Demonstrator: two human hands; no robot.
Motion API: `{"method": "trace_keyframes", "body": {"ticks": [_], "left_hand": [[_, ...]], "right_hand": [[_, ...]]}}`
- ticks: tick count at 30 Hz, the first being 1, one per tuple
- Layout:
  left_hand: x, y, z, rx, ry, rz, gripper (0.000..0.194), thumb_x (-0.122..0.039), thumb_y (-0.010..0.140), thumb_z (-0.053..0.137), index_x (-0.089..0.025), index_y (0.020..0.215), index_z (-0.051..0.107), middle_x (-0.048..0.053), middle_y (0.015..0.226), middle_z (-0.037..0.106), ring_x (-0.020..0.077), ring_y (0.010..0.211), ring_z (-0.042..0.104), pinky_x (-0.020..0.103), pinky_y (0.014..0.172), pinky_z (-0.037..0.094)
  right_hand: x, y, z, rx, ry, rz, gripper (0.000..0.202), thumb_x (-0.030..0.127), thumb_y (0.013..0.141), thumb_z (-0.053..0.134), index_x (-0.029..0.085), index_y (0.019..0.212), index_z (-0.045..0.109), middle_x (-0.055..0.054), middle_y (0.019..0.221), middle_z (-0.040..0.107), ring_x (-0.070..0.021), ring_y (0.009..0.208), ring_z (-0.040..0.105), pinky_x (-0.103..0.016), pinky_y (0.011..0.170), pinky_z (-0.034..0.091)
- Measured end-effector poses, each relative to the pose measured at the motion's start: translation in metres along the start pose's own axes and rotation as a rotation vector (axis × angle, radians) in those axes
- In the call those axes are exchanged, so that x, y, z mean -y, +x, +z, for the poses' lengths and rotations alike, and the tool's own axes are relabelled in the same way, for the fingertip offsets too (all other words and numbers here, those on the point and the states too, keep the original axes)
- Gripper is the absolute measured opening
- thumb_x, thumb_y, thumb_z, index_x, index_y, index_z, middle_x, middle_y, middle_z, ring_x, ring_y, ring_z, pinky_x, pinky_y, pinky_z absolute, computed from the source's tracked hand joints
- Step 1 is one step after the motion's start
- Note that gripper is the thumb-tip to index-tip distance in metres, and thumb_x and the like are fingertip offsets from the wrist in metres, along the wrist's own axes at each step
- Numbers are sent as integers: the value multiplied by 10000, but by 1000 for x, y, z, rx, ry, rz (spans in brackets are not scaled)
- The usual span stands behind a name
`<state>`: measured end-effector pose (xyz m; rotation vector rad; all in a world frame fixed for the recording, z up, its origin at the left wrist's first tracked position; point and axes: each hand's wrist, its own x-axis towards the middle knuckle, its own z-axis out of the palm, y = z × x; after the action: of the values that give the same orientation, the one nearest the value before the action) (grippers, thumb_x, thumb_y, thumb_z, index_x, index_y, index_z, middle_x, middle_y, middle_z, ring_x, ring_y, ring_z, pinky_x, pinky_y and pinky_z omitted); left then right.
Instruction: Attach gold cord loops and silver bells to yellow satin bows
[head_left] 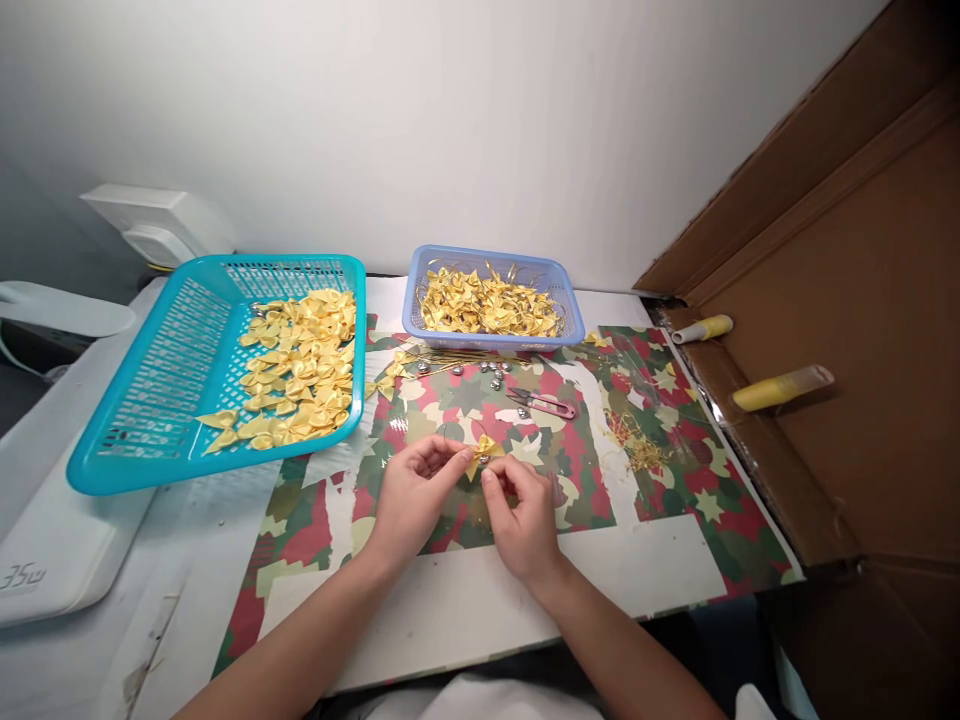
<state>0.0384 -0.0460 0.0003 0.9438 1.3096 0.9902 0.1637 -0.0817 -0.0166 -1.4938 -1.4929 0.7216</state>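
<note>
Low over the middle of the patterned mat, a yellow bow [486,450] with a thin cord and a small silver bell is between my hands. My left hand [424,490] pinches its left side between thumb and fingers. On its lower right, by the bell, my right hand [523,512] has its fingers closed in a pinch. Pink-handled snips [551,406] lie behind my right hand. Several loose silver bells [496,372] sit behind the bow, near a row of gold cords [472,356].
A turquoise basket [361,350] of yellow bows stands at the left, a blue basket [491,341] of corded bows at the back. Thread scraps [637,443] lie on the mat [585,490] at the right. Yellow tubes [784,388] stick out by the cardboard [847,300].
</note>
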Motion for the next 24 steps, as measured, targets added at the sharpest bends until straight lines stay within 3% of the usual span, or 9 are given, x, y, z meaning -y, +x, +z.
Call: {"method": "trace_keyframes", "body": {"ticks": [7, 24], "left_hand": [[-1, -1, 1, -11, -34, 7, 205, -352, 637, 782, -180, 691, 684, 13, 698, 701, 135, 622, 609, 224, 609, 492], [1, 2, 1, 9, -63, -33, 189, -301, 633, 769, -170, 662, 635, -30, 625, 604, 95, 578, 527, 194, 588, 442]], "right_hand": [[0, 0, 0, 17, 59, 40, 234, 224, 863, 457, 211, 632, 422, 47, 538, 393, -117, 517, 365, -273, 569, 319], [-3, -2, 2, -15, 83, 44, 224, 240, 889, 454, 192, 671, 472, 35, 568, 448, -113, 557, 412, -240, 540, 313]]}}
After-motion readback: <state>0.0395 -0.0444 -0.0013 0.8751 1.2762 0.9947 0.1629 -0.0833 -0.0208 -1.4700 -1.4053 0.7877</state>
